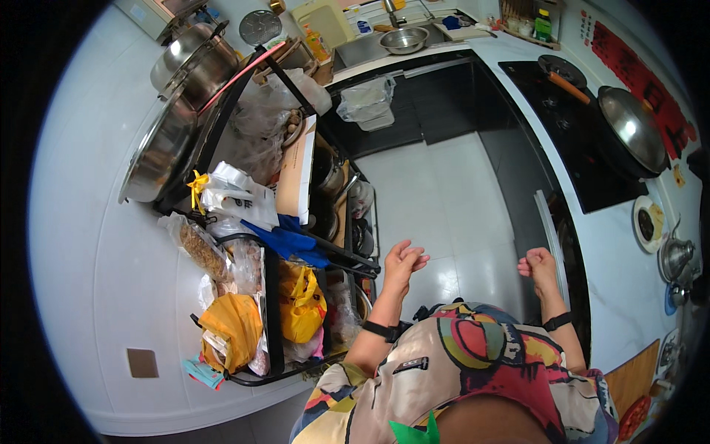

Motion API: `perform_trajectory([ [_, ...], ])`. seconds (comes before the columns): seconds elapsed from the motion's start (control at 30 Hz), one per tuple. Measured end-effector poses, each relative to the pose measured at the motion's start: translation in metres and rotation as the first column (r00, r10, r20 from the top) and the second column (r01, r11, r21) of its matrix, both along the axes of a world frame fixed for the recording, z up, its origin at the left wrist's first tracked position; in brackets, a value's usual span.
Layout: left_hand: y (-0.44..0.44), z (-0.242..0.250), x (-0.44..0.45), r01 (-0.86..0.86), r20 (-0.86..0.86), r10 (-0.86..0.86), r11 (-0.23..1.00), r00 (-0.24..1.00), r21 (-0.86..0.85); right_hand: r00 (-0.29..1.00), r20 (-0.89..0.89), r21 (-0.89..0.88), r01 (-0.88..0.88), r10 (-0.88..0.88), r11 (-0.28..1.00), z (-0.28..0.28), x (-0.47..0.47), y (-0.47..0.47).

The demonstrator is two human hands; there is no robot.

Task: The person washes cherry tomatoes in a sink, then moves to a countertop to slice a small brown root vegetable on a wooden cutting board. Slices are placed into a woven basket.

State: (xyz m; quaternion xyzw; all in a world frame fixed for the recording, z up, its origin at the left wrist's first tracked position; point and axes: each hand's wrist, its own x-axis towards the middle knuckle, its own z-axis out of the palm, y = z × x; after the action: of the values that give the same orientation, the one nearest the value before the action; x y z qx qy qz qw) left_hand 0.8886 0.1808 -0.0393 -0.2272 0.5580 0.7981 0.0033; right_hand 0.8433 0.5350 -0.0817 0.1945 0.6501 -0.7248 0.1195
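Observation:
My left hand (402, 263) hangs in the air over the tiled floor (438, 211), fingers loosely bent and apart, with nothing in it. It is nearest to the black-framed storage rack (274, 327) on the left. My right hand (541, 269) is also free of any object, its fingers half curled. Beside it runs the dark front of the counter, with a pale handle strip (548, 238). On the rack's near part are an orange bag (230, 330), a yellow plastic bag (302, 311) and a blue cloth (285, 241).
A steel basin (404, 40) sits at the sink (355, 51). On the right counter, a lidded wok (632, 130) and a small pan (560, 72) stand on the black cooktop (560, 133). A plate of food (648, 225) is nearby. Large steel pots (161, 150) top the rack.

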Motion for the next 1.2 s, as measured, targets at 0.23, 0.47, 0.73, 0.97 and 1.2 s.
perform_trajectory([
  [0.23, -0.052, -0.011, 0.001, -0.167, 0.063, 0.167, 0.986, 0.984, -0.006, 0.988, 0.032, 0.008, -0.149, 0.148, 0.989, 0.005, -0.054, -0.057],
  [0.47, -0.067, -0.023, -0.041, -0.226, 0.088, 0.223, 0.974, 0.971, 0.025, 0.981, 0.075, -0.008, -0.176, 0.176, 0.984, -0.021, -0.127, -0.066],
  [0.73, -0.097, -0.005, -0.142, -0.384, 0.045, 0.384, 0.923, 0.922, -0.007, 0.943, 0.128, 0.005, -0.310, 0.307, 0.951, -0.059, -0.271, -0.100],
  [0.97, -0.115, 0.021, -0.221, -0.470, -0.010, 0.470, 0.882, 0.883, -0.042, 0.898, 0.030, -0.004, -0.438, 0.438, 0.899, -0.039, -0.418, -0.163],
  [1.2, -0.137, 0.018, -0.276, -0.508, 0.069, 0.514, 0.857, 0.855, -0.090, 0.872, 0.021, -0.096, -0.485, 0.489, 0.869, -0.030, -0.487, -0.214],
])
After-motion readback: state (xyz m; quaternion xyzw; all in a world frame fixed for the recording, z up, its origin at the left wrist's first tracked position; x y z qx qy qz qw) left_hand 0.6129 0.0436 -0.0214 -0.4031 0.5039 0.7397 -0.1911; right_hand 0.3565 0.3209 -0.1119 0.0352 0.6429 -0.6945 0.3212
